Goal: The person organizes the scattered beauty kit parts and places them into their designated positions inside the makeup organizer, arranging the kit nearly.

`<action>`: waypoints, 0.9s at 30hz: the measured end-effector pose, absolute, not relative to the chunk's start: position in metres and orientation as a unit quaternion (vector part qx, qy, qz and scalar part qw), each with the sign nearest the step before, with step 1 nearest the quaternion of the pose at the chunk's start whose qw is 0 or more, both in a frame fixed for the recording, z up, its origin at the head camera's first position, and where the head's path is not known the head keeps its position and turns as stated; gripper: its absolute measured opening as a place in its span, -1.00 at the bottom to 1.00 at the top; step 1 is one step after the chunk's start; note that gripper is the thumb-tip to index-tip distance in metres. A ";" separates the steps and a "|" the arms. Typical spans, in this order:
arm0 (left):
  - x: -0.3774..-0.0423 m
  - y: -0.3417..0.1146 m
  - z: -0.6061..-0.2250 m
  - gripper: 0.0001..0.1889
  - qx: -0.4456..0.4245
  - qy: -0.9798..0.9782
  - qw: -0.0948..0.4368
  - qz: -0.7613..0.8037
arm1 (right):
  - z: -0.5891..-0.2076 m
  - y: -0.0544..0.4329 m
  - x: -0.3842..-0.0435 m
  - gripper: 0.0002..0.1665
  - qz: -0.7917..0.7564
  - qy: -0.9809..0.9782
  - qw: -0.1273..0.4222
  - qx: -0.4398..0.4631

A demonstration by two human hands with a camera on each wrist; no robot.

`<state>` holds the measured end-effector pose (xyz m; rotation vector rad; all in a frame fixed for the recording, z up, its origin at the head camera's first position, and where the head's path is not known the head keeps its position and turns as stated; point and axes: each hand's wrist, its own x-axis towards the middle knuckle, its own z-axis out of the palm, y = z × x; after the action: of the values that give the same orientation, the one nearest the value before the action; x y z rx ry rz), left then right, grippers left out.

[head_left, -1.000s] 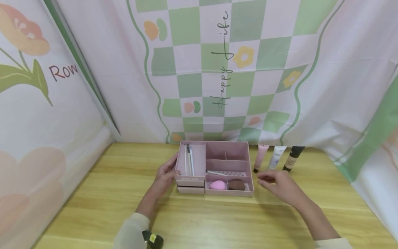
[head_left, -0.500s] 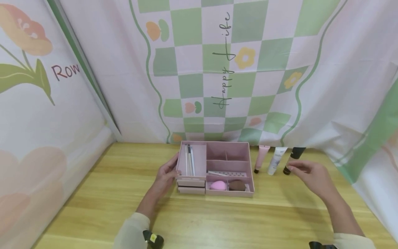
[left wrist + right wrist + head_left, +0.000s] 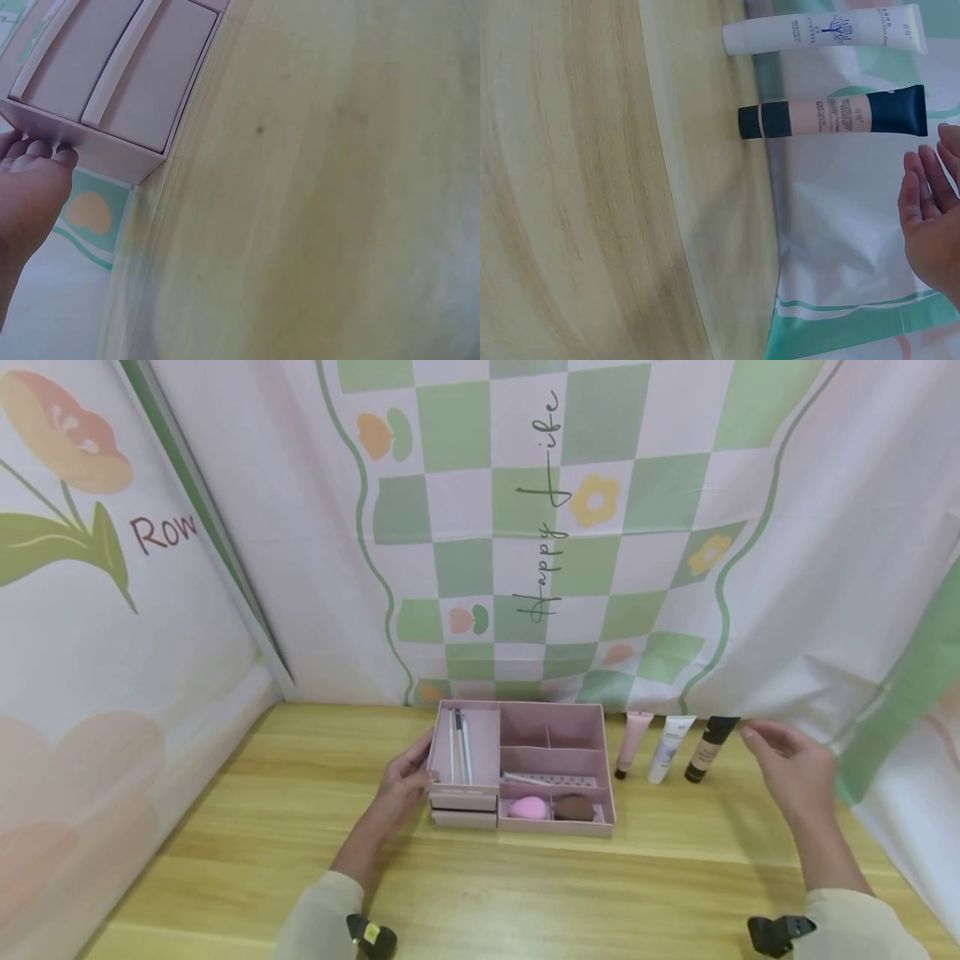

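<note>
My left hand (image 3: 401, 783) rests against the left side of a pink desk organizer (image 3: 555, 747), its fingertips (image 3: 67, 155) touching the side wall below the drawers. To the organizer's right, three squeeze tubes stand upright on their caps: a pink tube (image 3: 632, 743), a white tube (image 3: 669, 750) and a black-and-beige tube (image 3: 709, 750). Beside the upper end of the black-and-beige tube is my right hand (image 3: 798, 768), fingers relaxed and holding nothing. In the right wrist view, its fingers (image 3: 922, 191) are just apart from that tube.
Thin pencil-like sticks (image 3: 459, 747) lie on the organizer's left top. Its front compartments hold a pink makeup sponge (image 3: 528, 807) and a brown one (image 3: 573, 807). A patterned cloth (image 3: 517, 560) hangs behind the wooden table (image 3: 510, 893).
My right hand has moved rightward, from beside the organizer past the tubes to the far side of the black-and-beige one. The left hand stays on the organizer.
</note>
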<state>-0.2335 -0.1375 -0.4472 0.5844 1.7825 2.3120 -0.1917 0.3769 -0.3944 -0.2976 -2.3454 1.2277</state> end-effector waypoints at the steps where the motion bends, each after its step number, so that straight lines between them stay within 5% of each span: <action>1: -0.233 -0.137 -0.447 -0.15 0.195 0.596 0.081 0.774 | -0.395 0.377 -0.193 -0.73 0.451 -0.854 0.233 -0.110; 12: -0.233 -0.137 -0.447 -0.14 0.195 0.596 0.082 0.775 | -0.400 0.378 -0.211 -0.19 0.438 -0.882 0.157 -0.076; 23: -0.233 -0.137 -0.447 -0.14 0.193 0.595 0.084 0.776 | -0.412 0.379 -0.221 -0.58 0.469 -0.870 0.151 -0.026; 27: -0.233 -0.137 -0.446 -0.13 0.199 0.594 0.084 0.775 | -0.413 0.376 -0.223 -0.51 0.474 -0.869 0.141 -0.021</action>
<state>-0.2327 -0.1370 -0.4464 0.5928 1.7716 2.3138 -0.2231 0.3763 -0.4129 -0.0600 -2.5079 1.3697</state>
